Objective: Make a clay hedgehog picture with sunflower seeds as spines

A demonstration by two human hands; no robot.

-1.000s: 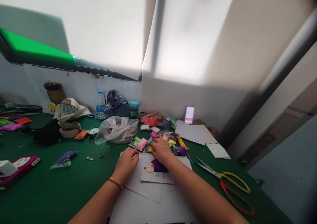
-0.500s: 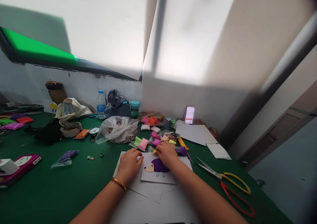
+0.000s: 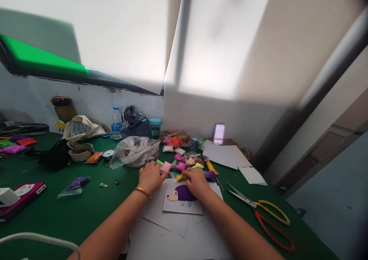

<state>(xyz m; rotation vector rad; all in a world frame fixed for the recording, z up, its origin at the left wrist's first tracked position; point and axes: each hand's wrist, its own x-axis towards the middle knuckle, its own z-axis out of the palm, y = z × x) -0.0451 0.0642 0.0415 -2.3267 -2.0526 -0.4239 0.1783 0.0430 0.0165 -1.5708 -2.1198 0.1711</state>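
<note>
My left hand (image 3: 151, 178), with a gold bangle at the wrist, reaches over the paper's back edge. Its fingers are stretched out beside a green clay packet (image 3: 160, 162) and a pink clay packet (image 3: 166, 168). My right hand (image 3: 197, 182) is bent over the back of a white card (image 3: 172, 208), its fingertips closed at a yellow clay packet (image 3: 181, 177). On the card is a hedgehog picture (image 3: 184, 194) with a purple body, a beige face and blue drawn legs. My right hand covers the hedgehog's right end. White sheets (image 3: 169, 225) lie beneath the card.
Scissors (image 3: 253, 204) lie spread at the right. Behind my hands are more clay packets (image 3: 179, 157), a clear plastic bag (image 3: 135, 152) and a yellow-handled tool (image 3: 212, 167). A purple packet (image 3: 75, 185) and a magenta device (image 3: 21, 200) lie left. A white cable (image 3: 43, 236) crosses the lower left.
My left hand has moved forward off the paper toward the clay packets, fingers reaching out. My right hand has shifted slightly back, and more of the yellow packet shows. A white cable has come into view.
</note>
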